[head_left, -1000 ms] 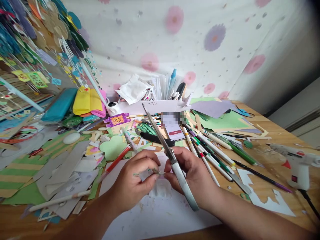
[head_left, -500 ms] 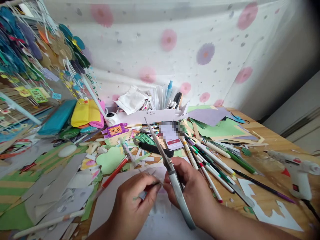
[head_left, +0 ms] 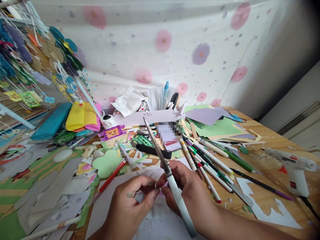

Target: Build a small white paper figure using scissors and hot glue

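Note:
Over the white paper (head_left: 105, 203), my left hand (head_left: 132, 200) pinches a tiny white piece (head_left: 156, 184) between thumb and forefinger. Too little of that piece shows to tell what it is. My right hand (head_left: 192, 190) holds a pair of metal scissors (head_left: 175, 191), seen nearly edge-on, their narrow blades pointing up and away. The right thumb and a fingertip also reach to the small white piece, close against the left fingers. The scissor handles lie across the right palm, so their loops cannot be made out.
Pens and markers (head_left: 207, 166) crowd the right of centre, beside a phone (head_left: 172, 146). Further right stands a white glue gun (head_left: 292, 163). Green and grey paper scraps (head_left: 50, 196) cover the left. A white box (head_left: 147, 116) of supplies stands at the back.
My fingertips have shifted around the small piece, which now shows whiter between them. The scissors stay in my right hand, at nearly the same angle. The view has turned slightly right.

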The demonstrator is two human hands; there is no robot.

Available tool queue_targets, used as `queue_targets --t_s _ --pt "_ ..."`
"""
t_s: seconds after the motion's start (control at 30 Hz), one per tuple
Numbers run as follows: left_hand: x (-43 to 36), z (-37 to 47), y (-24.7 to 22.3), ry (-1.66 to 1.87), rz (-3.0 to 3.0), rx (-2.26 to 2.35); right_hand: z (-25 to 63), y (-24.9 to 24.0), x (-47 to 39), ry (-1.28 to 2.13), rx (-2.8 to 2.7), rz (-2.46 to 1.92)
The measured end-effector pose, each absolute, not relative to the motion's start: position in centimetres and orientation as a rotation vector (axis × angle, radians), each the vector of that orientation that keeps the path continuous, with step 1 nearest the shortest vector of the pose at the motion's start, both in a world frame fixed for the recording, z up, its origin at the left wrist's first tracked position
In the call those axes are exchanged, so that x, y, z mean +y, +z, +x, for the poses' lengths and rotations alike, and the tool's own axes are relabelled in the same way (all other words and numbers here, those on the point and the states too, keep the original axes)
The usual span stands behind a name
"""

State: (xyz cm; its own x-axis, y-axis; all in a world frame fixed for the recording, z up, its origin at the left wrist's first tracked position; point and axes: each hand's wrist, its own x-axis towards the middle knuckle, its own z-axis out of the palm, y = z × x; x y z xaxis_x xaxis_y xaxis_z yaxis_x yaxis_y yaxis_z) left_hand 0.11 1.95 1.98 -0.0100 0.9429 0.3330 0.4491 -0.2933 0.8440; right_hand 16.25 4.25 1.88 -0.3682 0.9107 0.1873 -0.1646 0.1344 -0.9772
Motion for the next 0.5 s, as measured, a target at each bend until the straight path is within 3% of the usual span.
queue_targets --t_s 0.33,0.5 --pt "2.3 -0.7 1.5 1.140 1.532 1.427 16.6 3.1 4.3 1.652 -1.370 -0.743" --pt "2.8 -0.9 1.6 1.247 1.213 1.274 16.9 2.4 4.6 1.792 -1.346 -0.689"
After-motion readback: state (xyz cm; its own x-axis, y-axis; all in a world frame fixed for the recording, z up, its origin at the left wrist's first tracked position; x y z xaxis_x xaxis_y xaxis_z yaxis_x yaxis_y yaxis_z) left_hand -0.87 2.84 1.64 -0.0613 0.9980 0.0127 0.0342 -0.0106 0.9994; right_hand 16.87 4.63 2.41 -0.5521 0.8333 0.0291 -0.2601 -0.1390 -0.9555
